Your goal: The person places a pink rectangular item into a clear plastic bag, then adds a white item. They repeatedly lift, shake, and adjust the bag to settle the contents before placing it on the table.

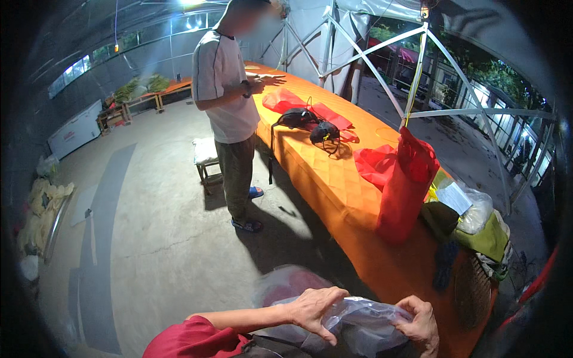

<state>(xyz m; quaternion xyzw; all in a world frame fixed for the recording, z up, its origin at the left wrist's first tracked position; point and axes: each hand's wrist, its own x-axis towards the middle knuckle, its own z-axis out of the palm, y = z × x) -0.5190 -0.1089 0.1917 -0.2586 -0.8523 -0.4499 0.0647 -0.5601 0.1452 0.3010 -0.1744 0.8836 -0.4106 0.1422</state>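
My left hand [317,311] grips one side of the rim of a clear plastic bag [365,324], with its thumb spread away from the fingers. The other side of the bag's mouth is pinched between thumb and fingers of my right hand [418,323]. The bag hangs low in front of me; something reddish shows through clear plastic [291,284] just beyond my left forearm. Past my right hand stands a tall red fabric bag [405,192] at the edge of a table with an orange cover [331,192]. Dark blue gloves or cloth [444,264] lie nearer, on the cover.
A person [230,89] stands left of the table, hands over it. Black bags [297,118] and red fabric [331,115] lie there. Green cloth [485,239], a filled plastic bag [476,212] and paper [454,198] are at right. A stool [208,170] stands behind the person.
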